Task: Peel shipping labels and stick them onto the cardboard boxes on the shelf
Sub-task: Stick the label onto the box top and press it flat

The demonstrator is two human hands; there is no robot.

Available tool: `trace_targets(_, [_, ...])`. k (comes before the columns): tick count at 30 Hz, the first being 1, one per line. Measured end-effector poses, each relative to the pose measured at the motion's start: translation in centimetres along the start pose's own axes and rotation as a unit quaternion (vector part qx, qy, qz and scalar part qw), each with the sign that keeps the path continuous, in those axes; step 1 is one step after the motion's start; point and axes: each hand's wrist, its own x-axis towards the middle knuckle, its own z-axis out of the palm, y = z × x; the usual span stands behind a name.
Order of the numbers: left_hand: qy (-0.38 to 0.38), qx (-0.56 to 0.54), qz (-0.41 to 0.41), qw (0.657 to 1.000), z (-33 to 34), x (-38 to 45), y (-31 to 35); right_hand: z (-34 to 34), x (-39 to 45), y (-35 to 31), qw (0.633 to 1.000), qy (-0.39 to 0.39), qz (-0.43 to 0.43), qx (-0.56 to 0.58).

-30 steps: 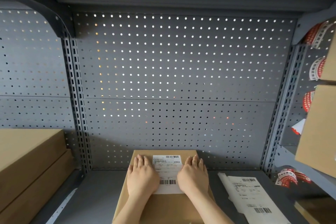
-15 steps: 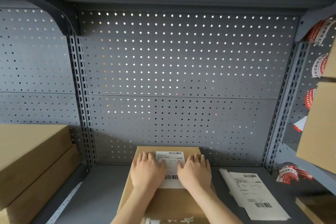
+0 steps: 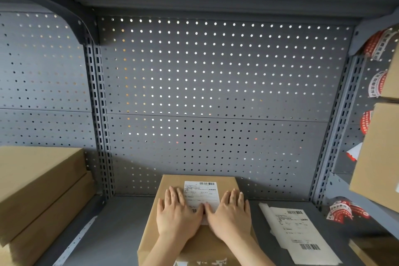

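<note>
A brown cardboard box [image 3: 226, 181] lies flat on the grey shelf [image 3: 121, 229] at the bottom centre. A white shipping label [image 3: 200, 193] with barcodes sits on its top face. My left hand [image 3: 177, 214] rests flat on the label's left edge, fingers spread. On the label's right edge my right hand [image 3: 230, 215] also lies flat. The two thumbs meet over the label's lower part and hide it. Neither hand holds anything.
A sheet of shipping labels [image 3: 300, 233] lies on the shelf to the right of the box. Two stacked flat cardboard boxes [image 3: 36, 190] fill the left bay. More boxes [image 3: 380, 153] and red-and-white tape scraps [image 3: 343, 211] are at the right. A perforated grey back panel [image 3: 216, 93] stands behind.
Both hands have slid inward and down across the label until the thumbs touch. The view has shifted slightly, so the box sits a little further right.
</note>
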Motion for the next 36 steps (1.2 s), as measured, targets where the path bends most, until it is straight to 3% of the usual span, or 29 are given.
trace_targets(36, [-0.046,-0.028,0.108,0.993,-0.9,1.3,-3.7,-0.6,0.6,2.3,0.996,-0.048,-0.067,0.026])
